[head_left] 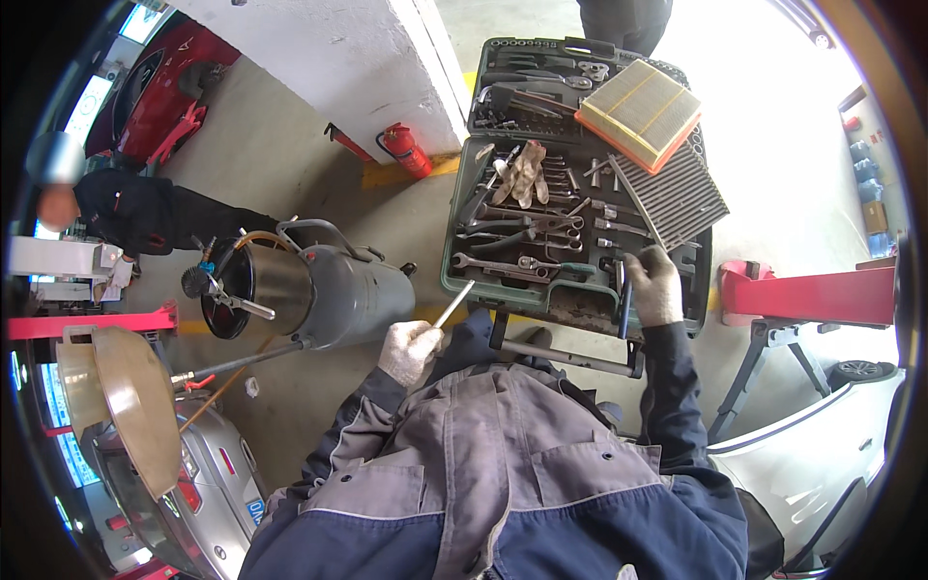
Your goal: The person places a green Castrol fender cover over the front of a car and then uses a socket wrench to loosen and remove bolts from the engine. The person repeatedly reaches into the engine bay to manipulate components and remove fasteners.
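Both of my hands wear whitish work gloves. My left hand [410, 352] is closed round a slim pale rod [454, 304], which points up and away toward the tool case; its exact kind does not show. At the near right part of the open green tool case [570, 307], my right hand [657, 287] is closed, its fingertips at the top of a slim dark-blue bar [626, 307]. Whether it grips that bar I cannot tell. Wrenches [503, 267], pliers [503, 239] and sockets lie in the case, with a stained pair of gloves [523, 176] on top.
An orange-edged air filter [640, 111] and a grey pleated filter [674, 198] rest on the case's right side. Left stands a grey tank [358, 295] with a metal vessel. A fire extinguisher [404, 151] stands by the pillar. Red lift arms [812, 296] and cars flank me; another person [145, 208] stands left.
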{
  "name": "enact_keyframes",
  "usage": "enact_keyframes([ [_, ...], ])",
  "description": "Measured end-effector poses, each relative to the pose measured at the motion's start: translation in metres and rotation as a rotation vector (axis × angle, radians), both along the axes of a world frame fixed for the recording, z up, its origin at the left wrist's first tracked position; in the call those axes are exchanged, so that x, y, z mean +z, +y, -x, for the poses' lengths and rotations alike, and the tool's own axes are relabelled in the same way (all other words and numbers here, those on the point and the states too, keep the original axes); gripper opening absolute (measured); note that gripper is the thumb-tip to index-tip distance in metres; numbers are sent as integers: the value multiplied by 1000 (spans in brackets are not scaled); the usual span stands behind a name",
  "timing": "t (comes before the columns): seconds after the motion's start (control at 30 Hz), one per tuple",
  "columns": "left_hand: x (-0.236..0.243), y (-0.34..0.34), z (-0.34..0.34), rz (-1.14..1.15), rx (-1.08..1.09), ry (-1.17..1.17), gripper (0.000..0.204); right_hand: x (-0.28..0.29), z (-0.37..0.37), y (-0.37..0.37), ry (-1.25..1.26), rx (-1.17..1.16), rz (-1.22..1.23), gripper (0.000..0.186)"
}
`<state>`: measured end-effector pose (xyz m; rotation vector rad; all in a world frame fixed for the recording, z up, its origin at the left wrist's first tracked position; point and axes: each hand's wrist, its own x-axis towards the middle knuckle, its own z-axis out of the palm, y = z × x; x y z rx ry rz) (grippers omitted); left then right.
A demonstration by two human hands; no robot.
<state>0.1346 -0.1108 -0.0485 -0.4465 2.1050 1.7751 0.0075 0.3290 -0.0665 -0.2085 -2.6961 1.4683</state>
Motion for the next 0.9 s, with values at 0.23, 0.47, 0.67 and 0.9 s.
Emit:
enact_keyframes([
  [0.23, -48, 3, 20, 248, -63, 109, 29, -30, 44, -42, -90, 45, -86, 21],
  [0.47, -65, -11, 29, 43, 0, 55, 25, -26, 58, -45, -146, 79, -141, 29],
  [0.67, -77, -25, 34, -181, 176, -193, 23, -12, 69, -49, -136, 118, -38, 24],
  [0.9, -77, -28, 36, -216, 238, -235, 20, -6, 110, -85, -7, 327, -46, 21],
])
